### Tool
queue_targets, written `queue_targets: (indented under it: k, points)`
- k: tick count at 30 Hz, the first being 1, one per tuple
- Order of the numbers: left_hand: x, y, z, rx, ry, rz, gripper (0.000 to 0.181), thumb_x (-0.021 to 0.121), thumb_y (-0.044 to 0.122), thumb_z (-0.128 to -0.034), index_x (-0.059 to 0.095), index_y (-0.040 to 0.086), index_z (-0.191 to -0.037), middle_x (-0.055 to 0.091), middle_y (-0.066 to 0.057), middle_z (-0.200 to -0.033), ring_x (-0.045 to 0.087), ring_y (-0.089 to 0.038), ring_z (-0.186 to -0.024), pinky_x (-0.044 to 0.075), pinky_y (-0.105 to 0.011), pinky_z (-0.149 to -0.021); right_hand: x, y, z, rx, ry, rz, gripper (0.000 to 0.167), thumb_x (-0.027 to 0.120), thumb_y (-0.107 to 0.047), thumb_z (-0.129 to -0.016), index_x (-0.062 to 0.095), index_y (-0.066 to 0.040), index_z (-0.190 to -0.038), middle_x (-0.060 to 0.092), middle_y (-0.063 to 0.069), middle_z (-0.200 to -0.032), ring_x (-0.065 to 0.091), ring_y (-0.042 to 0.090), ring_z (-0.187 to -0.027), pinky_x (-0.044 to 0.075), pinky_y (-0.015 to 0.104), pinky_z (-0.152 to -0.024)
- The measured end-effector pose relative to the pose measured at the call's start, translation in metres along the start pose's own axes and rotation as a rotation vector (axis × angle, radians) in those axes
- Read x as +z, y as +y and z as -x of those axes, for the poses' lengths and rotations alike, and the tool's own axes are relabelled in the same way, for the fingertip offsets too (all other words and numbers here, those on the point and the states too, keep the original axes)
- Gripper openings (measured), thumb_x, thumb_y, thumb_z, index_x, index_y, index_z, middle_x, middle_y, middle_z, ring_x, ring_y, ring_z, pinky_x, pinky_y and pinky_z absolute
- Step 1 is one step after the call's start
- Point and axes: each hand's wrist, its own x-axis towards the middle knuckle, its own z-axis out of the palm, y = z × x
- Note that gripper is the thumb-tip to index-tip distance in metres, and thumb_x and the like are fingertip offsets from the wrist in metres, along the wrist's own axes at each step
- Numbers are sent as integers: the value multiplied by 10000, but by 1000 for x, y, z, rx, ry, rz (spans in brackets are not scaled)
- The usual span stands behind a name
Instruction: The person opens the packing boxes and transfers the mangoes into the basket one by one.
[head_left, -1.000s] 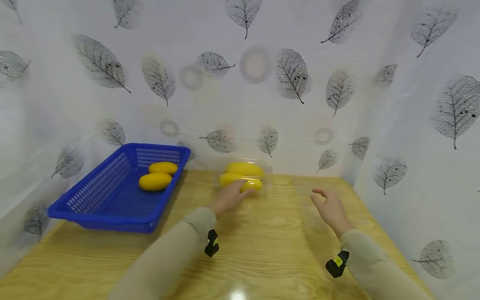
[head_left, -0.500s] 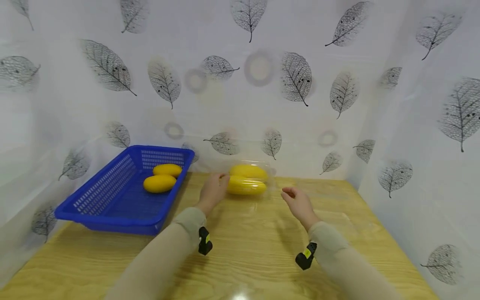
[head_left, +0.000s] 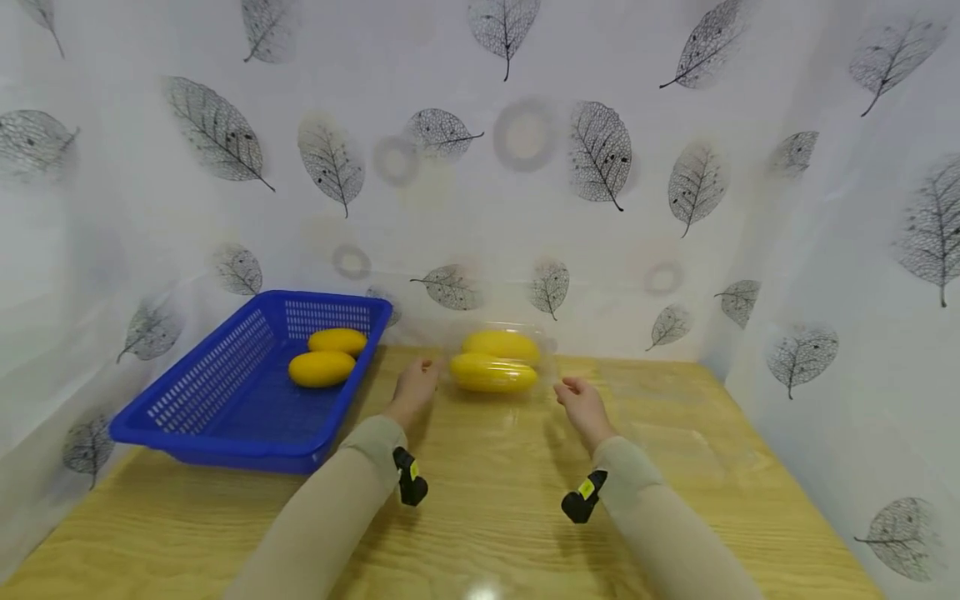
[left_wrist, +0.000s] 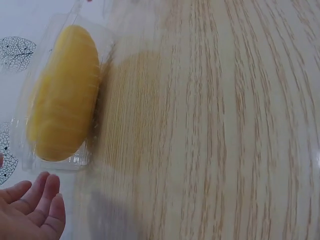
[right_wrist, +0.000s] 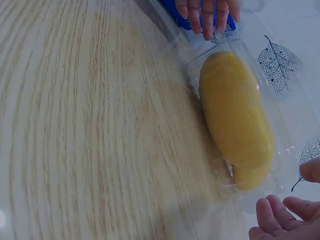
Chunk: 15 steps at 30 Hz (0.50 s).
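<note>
Two long yellow mangoes [head_left: 492, 372] lie one behind the other in a clear plastic box [left_wrist: 50, 164] at the back of the table. My left hand [head_left: 417, 387] is beside the box's left end, fingers loosely bent and holding nothing. Off the right end is my right hand [head_left: 585, 408], also holding nothing, fingers relaxed. In the right wrist view, a small gap separates the fingertips of the right hand [right_wrist: 285, 220] from the box. The left wrist view shows the left hand [left_wrist: 35, 210] just off the box's near end, palm turned up.
A blue plastic basket [head_left: 217, 446] stands on the left, with two more yellow mangoes [head_left: 322, 369] inside. Faint clear plastic pieces [head_left: 678, 450] lie flat on the right of the wooden table [head_left: 480, 500]. A leaf-printed white curtain [head_left: 450, 208] hangs behind.
My left hand has drawn back from the mangoes to the box's left side. My right hand has moved left, close to the box's right end.
</note>
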Motion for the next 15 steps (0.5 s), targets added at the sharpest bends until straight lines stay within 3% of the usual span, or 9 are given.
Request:
queue_targets:
  k: [6,10,15]
  points:
    - [8,0,-2,-67,-50,190,387,429,262,-988,558,-57,-1166,620,-219,-967,605,-322,-846,515,-410,-735,4,3,-11,72,0,-106,515,407,-195,-993,293,111,-1390,448,301,-1316,468,386,-1195,327,482,-1024]
    - [11,-3,-4,-104,-54,213,416,448,307,-983,604,-73,-1049,636,-174,-871,617,-267,-752,528,-377,-696,10,5,-19,104,4,-204,473,396,-177,-999,335,114,-1367,470,291,-1295,473,363,-1197,346,454,-1019]
    - [13,-7,-7,-146,-81,233,404,459,313,-975,624,-55,-999,684,-151,-871,663,-250,-801,507,-304,-621,16,7,-27,146,38,-262,412,414,-170,-996,421,91,-1315,547,215,-1198,553,259,-1061,384,433,-990]
